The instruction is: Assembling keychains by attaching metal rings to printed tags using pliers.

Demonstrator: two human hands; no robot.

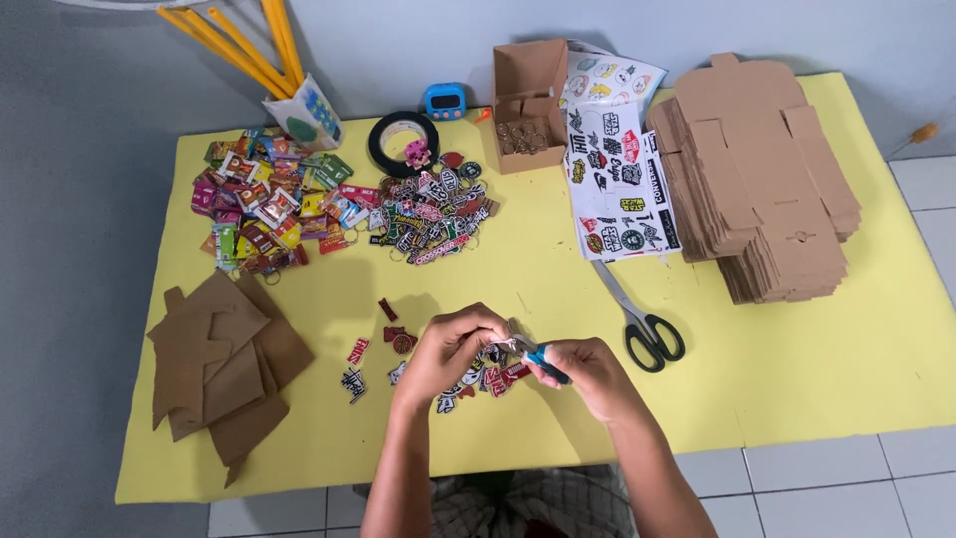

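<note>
hands work a small charm above the yellow foam mat (558, 279)
left hand (448, 349) pinches a small flat keychain charm (510, 346); right hand (588, 374) grips small blue-handled pliers (543, 361) on it, seemingly fitting a ring; steady alignment matters.

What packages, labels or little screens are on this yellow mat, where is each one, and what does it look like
Sticker sheets: upper middle, white, with small mixed-colour designs.
Open cardboard box: top centre, brown, small round pieces inside.
Flat box blanks: upper right, tall brown stack.
Digital timer: top centre, small, blue, pale screen.
Sachets: upper left, heap of bright little packets.
Paper carton: top left, white and blue-green, holding yellow sticks.
</note>
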